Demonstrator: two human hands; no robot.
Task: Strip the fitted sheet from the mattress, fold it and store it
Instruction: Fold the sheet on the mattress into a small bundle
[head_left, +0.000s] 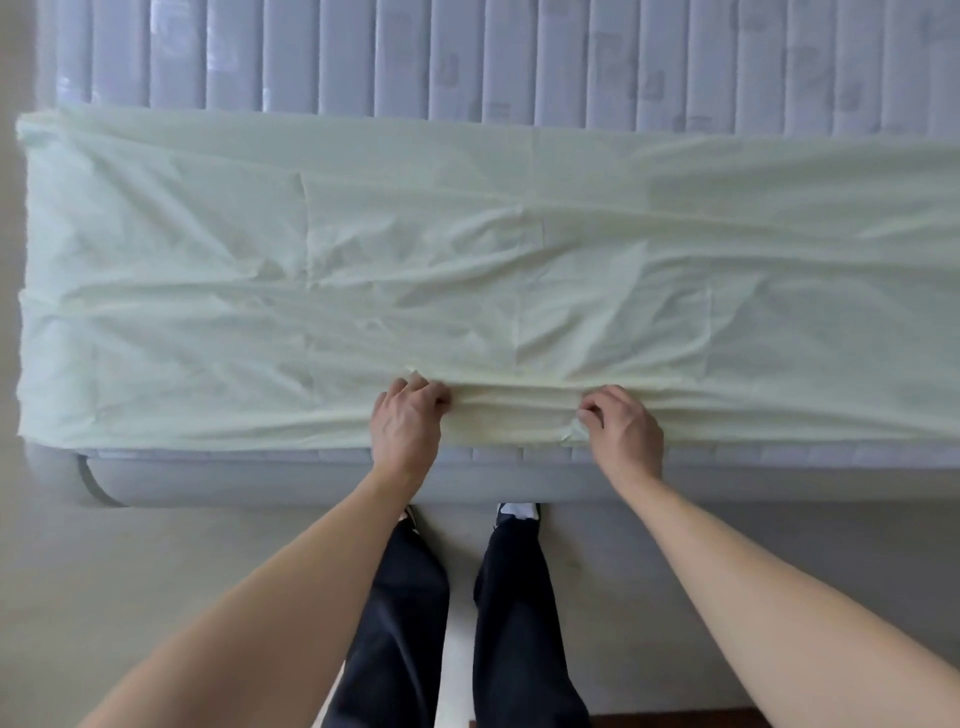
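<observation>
Sheet (467, 270), right end cut off

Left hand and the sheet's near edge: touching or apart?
Touching. The head view shows the left hand with fingers curled into a bunched ridge of the pale sheet near the mattress edge, cloth gathered under the fingertips.

Bare forearms (322, 582), dark trousers (400, 623), blk/white shoes (514, 512).

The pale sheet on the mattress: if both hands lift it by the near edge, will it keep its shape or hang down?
The sheet will probably hang limp: it already bunches where the left hand and right hand pinch it. Its many creases suggest thin, light cloth. It may drag across the mattress rather than lift cleanly.
</observation>
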